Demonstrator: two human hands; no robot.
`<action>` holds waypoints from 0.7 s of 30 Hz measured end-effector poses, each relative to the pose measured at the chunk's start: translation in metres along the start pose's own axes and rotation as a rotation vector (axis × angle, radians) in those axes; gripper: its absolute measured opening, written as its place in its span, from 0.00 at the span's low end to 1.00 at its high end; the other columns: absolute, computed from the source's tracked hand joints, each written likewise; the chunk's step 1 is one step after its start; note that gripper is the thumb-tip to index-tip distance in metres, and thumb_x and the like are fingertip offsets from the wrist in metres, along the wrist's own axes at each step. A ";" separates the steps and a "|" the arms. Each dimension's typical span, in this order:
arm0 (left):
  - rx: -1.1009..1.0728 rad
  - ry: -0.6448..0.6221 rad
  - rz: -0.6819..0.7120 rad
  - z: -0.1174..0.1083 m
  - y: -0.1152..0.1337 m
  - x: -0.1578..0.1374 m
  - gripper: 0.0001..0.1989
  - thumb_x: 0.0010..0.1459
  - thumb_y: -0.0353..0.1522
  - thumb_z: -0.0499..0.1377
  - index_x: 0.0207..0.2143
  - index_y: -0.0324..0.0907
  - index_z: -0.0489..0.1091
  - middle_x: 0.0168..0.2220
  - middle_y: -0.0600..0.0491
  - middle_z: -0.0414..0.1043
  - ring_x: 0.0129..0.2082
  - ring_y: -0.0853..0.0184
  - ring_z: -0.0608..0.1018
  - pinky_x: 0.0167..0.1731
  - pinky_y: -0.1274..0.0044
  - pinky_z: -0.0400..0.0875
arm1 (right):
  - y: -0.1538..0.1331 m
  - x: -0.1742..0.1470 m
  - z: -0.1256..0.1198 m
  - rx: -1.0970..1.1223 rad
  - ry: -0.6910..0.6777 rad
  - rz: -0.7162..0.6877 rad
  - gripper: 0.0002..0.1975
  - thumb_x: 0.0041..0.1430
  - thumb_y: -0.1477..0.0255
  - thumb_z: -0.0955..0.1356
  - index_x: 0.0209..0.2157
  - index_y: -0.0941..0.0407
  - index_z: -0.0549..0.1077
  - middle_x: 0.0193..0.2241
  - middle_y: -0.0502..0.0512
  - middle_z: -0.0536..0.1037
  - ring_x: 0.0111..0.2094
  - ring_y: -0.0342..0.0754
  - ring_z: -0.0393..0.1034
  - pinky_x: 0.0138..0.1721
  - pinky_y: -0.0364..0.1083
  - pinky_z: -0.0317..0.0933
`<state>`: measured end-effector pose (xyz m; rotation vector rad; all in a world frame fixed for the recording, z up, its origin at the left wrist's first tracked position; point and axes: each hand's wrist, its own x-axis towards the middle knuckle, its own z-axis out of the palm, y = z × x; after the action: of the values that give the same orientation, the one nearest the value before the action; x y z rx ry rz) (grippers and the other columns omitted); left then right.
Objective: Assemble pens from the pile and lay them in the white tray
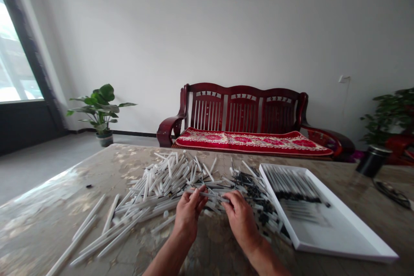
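Pinching one thin tube (211, 196) between them above the pile (161, 189) on the table (48, 220), the left hand (188, 213) and right hand (241, 220), fingers clamped on its ends, should keep it level and aligned.

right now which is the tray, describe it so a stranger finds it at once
On the marbled table, look right of the pile of white tubes and the right hand. The tray is the flat white rectangular one with rows of dark-tipped sticks inside, unlike the loose heap.
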<state>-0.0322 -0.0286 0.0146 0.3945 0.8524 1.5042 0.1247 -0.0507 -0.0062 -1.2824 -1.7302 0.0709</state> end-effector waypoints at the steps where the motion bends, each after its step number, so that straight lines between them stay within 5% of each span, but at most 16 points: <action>1: 0.000 -0.003 -0.002 0.000 0.000 0.000 0.07 0.55 0.24 0.64 0.26 0.38 0.69 0.34 0.48 0.81 0.31 0.70 0.82 0.32 0.80 0.78 | 0.000 0.000 0.000 0.000 -0.005 -0.008 0.10 0.59 0.80 0.64 0.38 0.53 0.73 0.36 0.55 0.77 0.39 0.49 0.74 0.42 0.46 0.67; 14: 0.025 -0.093 0.018 -0.003 -0.009 -0.007 0.21 0.37 0.35 0.75 0.29 0.40 0.67 0.34 0.49 0.80 0.33 0.66 0.82 0.34 0.77 0.77 | -0.001 -0.002 -0.004 -0.074 -0.013 -0.090 0.11 0.59 0.81 0.65 0.39 0.53 0.75 0.36 0.55 0.78 0.39 0.49 0.74 0.42 0.45 0.68; 18: 0.063 -0.130 0.051 -0.002 -0.008 -0.012 0.23 0.37 0.38 0.74 0.31 0.41 0.67 0.33 0.50 0.81 0.34 0.64 0.82 0.35 0.76 0.77 | -0.006 0.002 -0.010 0.063 -0.029 0.021 0.09 0.57 0.79 0.66 0.36 0.54 0.76 0.34 0.56 0.79 0.38 0.50 0.75 0.41 0.46 0.68; 21: 0.098 -0.168 0.083 -0.001 -0.006 -0.013 0.23 0.39 0.39 0.73 0.32 0.41 0.67 0.34 0.49 0.81 0.36 0.63 0.82 0.35 0.76 0.77 | -0.010 0.007 -0.013 0.268 -0.107 0.232 0.05 0.55 0.73 0.68 0.32 0.54 0.77 0.30 0.54 0.79 0.32 0.49 0.75 0.36 0.46 0.69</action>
<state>-0.0268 -0.0420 0.0130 0.6267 0.7861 1.4859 0.1264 -0.0557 0.0113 -1.2897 -1.5901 0.4971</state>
